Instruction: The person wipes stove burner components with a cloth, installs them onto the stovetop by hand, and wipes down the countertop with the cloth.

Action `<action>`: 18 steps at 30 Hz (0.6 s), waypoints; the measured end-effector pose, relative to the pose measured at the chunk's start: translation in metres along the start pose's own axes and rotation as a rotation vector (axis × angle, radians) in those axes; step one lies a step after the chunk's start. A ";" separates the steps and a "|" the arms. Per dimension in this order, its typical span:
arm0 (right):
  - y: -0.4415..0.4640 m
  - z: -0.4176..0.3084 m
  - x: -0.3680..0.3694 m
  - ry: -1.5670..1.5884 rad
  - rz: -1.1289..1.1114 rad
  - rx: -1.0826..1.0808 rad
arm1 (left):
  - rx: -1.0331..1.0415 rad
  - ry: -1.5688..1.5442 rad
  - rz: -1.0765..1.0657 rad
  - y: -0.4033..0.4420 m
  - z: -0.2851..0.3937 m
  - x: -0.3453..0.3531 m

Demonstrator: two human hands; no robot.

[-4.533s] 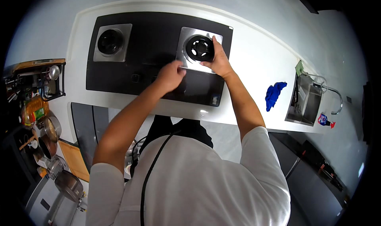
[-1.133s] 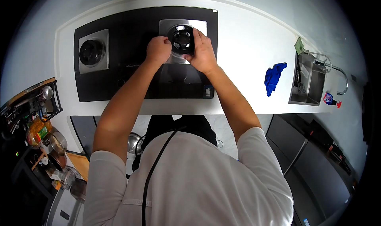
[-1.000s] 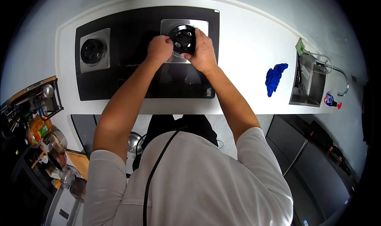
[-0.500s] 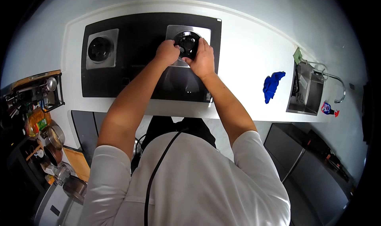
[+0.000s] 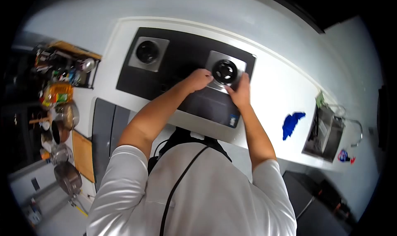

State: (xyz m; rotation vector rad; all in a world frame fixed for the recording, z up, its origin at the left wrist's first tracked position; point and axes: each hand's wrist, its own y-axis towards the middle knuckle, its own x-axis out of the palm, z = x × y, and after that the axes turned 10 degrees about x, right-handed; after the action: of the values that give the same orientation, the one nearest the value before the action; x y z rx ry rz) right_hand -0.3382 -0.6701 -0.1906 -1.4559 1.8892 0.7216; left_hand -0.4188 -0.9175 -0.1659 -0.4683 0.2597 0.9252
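Observation:
On the black cooktop, the right burner shows a round black ring with pale gaps, set on a square steel plate. My left hand is closed at the ring's left side, fingertips by its edge; whatever they may pinch is too small to make out. My right hand lies at the right front of the steel plate, with thumb and fingers spread apart and nothing visible between them. A second black burner sits on its own plate at the cooktop's left.
Right of the cooktop, a blue cloth lies on the white counter, before a steel sink with a green cloth. A spray bottle stands beyond. Pots and a rack are at the left.
The view has tilted and shifted, so the cooktop appears turned. My right hand has spread and moved off the burner ring; my left hand stays at its left edge.

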 end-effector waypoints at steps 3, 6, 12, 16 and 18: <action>-0.048 0.014 -0.041 -0.001 0.039 0.031 | 0.032 -0.063 0.041 -0.041 -0.025 -0.035; -0.112 0.063 -0.069 -0.039 0.034 0.166 | -0.058 0.251 0.161 -0.086 -0.053 -0.091; -0.220 0.127 -0.106 -0.073 0.049 0.467 | -0.328 0.555 0.532 -0.125 -0.140 -0.195; -0.252 0.092 -0.107 -0.072 0.119 0.631 | -0.290 0.493 0.665 -0.120 -0.180 -0.223; -0.263 0.073 -0.100 -0.058 0.137 0.671 | -0.167 0.464 0.677 -0.111 -0.190 -0.232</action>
State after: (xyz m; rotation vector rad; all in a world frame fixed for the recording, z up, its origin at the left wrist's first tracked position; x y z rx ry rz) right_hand -0.0536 -0.6153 -0.1726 -0.8772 1.9358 0.1447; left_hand -0.4661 -1.2313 -0.2051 -0.7715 0.7999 1.4991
